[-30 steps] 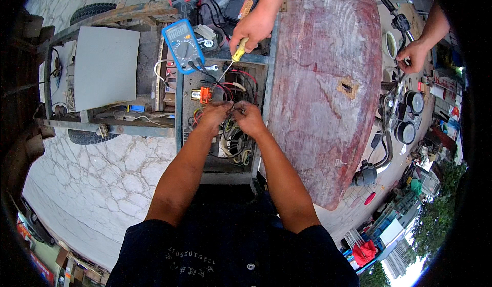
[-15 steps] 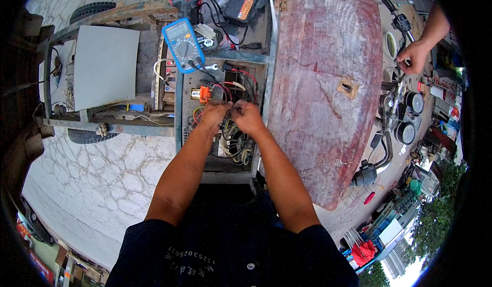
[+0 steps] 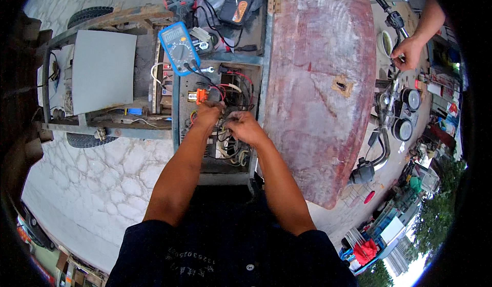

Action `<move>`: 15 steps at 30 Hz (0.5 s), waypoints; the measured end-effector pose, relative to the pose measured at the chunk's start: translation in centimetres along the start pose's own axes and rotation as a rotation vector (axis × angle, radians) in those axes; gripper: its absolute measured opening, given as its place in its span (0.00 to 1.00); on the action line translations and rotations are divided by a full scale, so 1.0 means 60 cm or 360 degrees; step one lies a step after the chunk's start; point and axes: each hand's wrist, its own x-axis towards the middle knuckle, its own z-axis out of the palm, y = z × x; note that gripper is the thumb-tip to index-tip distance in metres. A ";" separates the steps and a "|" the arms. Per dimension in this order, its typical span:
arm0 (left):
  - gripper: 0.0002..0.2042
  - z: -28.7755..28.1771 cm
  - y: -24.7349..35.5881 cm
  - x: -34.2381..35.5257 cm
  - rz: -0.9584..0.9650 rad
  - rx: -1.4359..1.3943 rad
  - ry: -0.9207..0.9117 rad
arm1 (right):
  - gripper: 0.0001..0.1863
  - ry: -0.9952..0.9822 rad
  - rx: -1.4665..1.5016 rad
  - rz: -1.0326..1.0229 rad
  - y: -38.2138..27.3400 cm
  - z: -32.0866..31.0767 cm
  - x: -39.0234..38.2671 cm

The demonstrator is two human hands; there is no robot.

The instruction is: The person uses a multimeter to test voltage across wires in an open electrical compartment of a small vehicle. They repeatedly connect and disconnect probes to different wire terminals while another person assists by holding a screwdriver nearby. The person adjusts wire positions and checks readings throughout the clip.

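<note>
fingers of the left hand (image 3: 207, 115) and right hand (image 3: 245, 127) are curled close together on the wires (image 3: 231, 117) inside the open metal box (image 3: 218, 113); the exact grip i cannot tell. just above lies a blue multimeter (image 3: 178, 48).

Both hands down in the open metal compartment (image 3: 180, 133): left hand (image 3: 207, 115) and right hand (image 3: 245, 128) close together, fingers pinched on the tangle of wires (image 3: 231, 146). Orange connector (image 3: 201, 95) just above the left hand. Blue multimeter (image 3: 178, 47) further up, black leads running down toward the grip. Red curved panel (image 3: 323, 82) right of the right hand. Another person's hand (image 3: 407, 52) on a motorcycle handlebar (image 3: 384, 8), well apart, far right.
</note>
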 end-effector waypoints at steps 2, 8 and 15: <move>0.07 0.003 0.011 -0.008 -0.0044 -0.0049 -0.0141 | 0.09 0.0040 0.0053 0.0043 -0.001 -0.007 -0.018; 0.07 0.006 0.016 -0.010 -0.0160 -0.0155 -0.0177 | 0.11 0.0200 0.0029 -0.0100 -0.026 -0.038 -0.141; 0.06 0.001 0.011 -0.007 -0.0080 0.0024 -0.0297 | 0.07 0.0181 0.0008 -0.0013 -0.009 -0.078 -0.321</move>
